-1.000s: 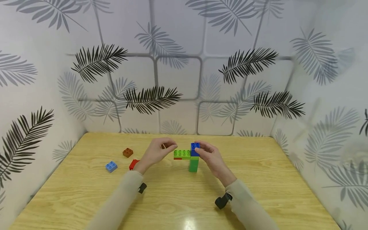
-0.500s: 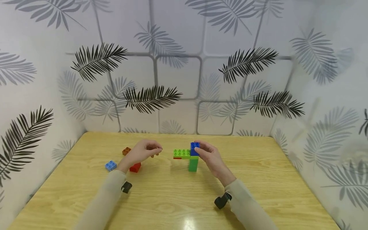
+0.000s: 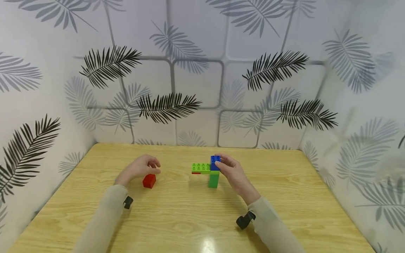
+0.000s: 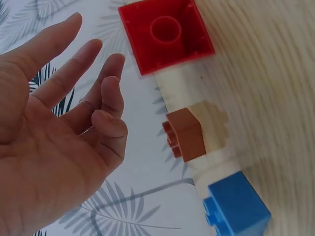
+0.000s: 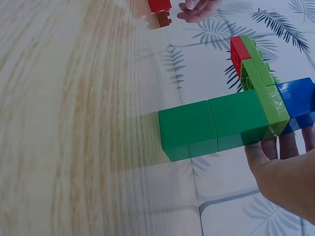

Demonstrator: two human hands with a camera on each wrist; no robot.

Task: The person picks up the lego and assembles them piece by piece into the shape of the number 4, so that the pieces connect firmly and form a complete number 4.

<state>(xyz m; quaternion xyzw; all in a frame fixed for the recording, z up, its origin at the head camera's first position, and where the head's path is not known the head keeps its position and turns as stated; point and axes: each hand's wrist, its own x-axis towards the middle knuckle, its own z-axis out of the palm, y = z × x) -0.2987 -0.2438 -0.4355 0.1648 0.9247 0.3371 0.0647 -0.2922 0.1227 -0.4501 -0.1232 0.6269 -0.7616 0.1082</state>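
With thumb and fingers, my right hand (image 3: pixel 234 177) grips the dark blue brick (image 3: pixel 215 162) on top of a small tower. Under that brick lies one end of a long lime green brick (image 3: pixel 200 167); two green bricks (image 5: pixel 211 125) form the column below. A red brick (image 5: pixel 239 53) is fixed beneath the lime brick's free end. My left hand (image 3: pixel 139 168) hovers over the left side of the table, its fingers loosely bent and holding nothing. Nearest to it is a loose red brick (image 3: pixel 149 181), its hollow underside facing the camera in the left wrist view.
A brown brick (image 4: pixel 189 135) and a light blue brick (image 4: pixel 241 206) stand near the red one; the left hand and forearm mostly hide them in the head view. The wooden table (image 3: pixel 190 218) meets leaf-patterned walls (image 3: pixel 196 133) at the back and sides.
My left hand has moved left, away from the tower, to above the loose bricks, now covering the brown and light blue ones. My right hand keeps its grip on the dark blue brick.
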